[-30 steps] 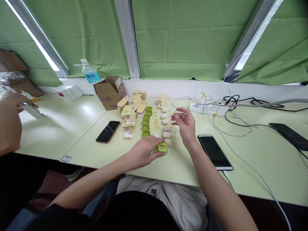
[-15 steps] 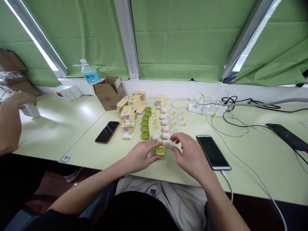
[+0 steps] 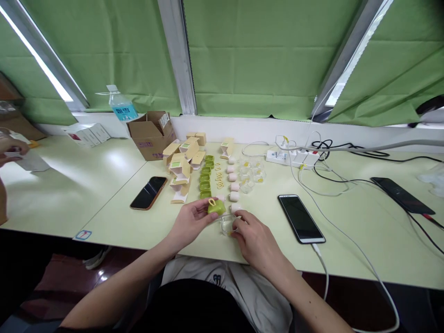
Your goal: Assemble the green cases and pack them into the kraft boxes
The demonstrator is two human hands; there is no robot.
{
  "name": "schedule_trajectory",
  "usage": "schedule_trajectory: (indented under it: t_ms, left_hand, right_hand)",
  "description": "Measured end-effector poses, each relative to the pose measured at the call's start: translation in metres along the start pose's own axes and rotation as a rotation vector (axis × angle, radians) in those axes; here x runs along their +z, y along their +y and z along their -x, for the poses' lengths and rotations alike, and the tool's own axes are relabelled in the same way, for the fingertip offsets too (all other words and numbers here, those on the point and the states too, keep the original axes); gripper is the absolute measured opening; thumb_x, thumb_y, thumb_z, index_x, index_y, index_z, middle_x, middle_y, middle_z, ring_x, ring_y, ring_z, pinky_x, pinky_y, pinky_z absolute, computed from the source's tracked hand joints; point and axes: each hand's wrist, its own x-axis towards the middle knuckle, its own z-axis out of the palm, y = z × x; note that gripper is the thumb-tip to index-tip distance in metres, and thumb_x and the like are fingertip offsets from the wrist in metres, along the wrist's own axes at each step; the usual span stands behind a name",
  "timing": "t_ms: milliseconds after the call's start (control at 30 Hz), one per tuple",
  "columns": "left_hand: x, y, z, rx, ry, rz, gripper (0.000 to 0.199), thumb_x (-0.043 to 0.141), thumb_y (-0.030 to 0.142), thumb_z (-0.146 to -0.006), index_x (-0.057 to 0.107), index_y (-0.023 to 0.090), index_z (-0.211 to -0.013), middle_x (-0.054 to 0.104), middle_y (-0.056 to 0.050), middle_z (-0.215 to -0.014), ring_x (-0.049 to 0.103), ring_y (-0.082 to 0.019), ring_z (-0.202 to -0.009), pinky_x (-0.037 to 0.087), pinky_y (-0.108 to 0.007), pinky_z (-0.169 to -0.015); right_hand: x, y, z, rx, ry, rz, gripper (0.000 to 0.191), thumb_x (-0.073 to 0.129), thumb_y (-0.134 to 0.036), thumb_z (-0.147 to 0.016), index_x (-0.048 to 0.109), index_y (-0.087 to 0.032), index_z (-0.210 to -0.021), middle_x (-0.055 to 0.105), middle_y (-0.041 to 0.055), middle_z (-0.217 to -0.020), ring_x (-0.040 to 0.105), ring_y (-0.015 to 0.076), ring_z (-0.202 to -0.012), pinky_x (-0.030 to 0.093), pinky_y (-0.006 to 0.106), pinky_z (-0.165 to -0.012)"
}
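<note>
My left hand (image 3: 190, 221) is closed on a small green case (image 3: 217, 206) with a yellow loop standing up from its top. Just right of it, my right hand (image 3: 255, 238) grips the rim of a small clear plastic container (image 3: 227, 224) near the table's front edge. Beyond the hands runs a column of green square cups (image 3: 205, 176). Beside them lie several thin yellow loops (image 3: 218, 175), then a column of pale pink cylinders (image 3: 234, 187). Further right is a cluster of clear containers (image 3: 252, 172) with yellow bits in them.
Opened small cartons (image 3: 180, 166) lie left of the green cups, before a cardboard box (image 3: 152, 136) and a bottle (image 3: 121, 105). A phone (image 3: 148, 193) lies left, another phone (image 3: 301, 218) on a cable right. Behind is a power strip (image 3: 294, 157). A co-worker's hand (image 3: 14, 147) holds a white box.
My left hand has moved the green case leftward off the clear container, and its yellow loop now shows. My right hand, earlier apart from it, has come in and gripped the clear container.
</note>
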Motion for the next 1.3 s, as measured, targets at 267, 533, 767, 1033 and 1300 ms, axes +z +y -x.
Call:
schedule_trajectory:
  t_ms: [267, 533, 767, 1033, 1300]
  left_hand:
    - [-0.016, 0.016, -0.013, -0.069, 0.113, 0.306, 0.064, 0.105, 0.047, -0.070, 0.083, 0.018, -0.122, 0.086, -0.009, -0.112, 0.083, -0.021, -0.099, 0.068, -0.032, -0.095]
    - [-0.020, 0.018, -0.033, -0.057, 0.049, 0.350, 0.054, 0.105, 0.048, -0.071, 0.084, 0.013, -0.106, 0.085, -0.011, -0.104, 0.082, -0.021, -0.093, 0.070, -0.031, -0.086]
    - [-0.008, 0.030, -0.074, -0.125, -0.027, 0.375, 0.045, 0.095, 0.049, -0.085, 0.081, 0.009, -0.099, 0.085, -0.016, -0.103, 0.081, -0.020, -0.086, 0.070, -0.036, -0.089]
    - [0.019, 0.034, -0.115, -0.139, -0.004, 0.391, 0.046, 0.083, 0.059, -0.095, 0.075, 0.013, -0.094, 0.077, -0.006, -0.076, 0.076, -0.017, -0.068, 0.066, -0.030, -0.071]
    - [0.017, 0.023, -0.107, -0.062, -0.055, 0.136, 0.073, 0.070, 0.088, -0.088, 0.069, 0.016, -0.075, 0.073, -0.009, -0.066, 0.076, -0.022, -0.065, 0.065, -0.035, -0.074]
  right_hand:
    - [-0.065, 0.080, -0.055, 0.378, 0.000, 0.214, 0.014, 0.063, -0.006, -0.100, 0.068, -0.018, -0.093, 0.073, 0.0142, -0.117, 0.072, 0.0258, -0.098, 0.051, 0.035, -0.082]
    - [-0.060, 0.110, -0.090, 0.452, -0.141, 0.316, 0.023, 0.061, -0.002, -0.092, 0.074, -0.017, -0.103, 0.073, 0.0149, -0.118, 0.072, 0.0245, -0.092, 0.047, 0.032, -0.071]
    - [-0.067, 0.071, -0.102, -0.067, 0.469, 0.126, 0.030, 0.059, -0.010, -0.098, 0.072, -0.021, -0.123, 0.076, 0.0147, -0.128, 0.074, 0.0315, -0.113, 0.062, 0.044, -0.087]
    - [-0.016, 0.034, -0.133, -0.466, 0.542, 0.066, 0.048, 0.051, -0.009, -0.102, 0.070, -0.021, -0.144, 0.073, 0.0173, -0.139, 0.065, 0.0327, -0.131, 0.062, 0.052, -0.107]
    - [-0.008, 0.048, -0.126, -0.417, 0.541, 0.007, 0.035, 0.051, -0.014, -0.107, 0.074, -0.023, -0.131, 0.074, 0.0163, -0.126, 0.068, 0.0308, -0.121, 0.063, 0.050, -0.099]
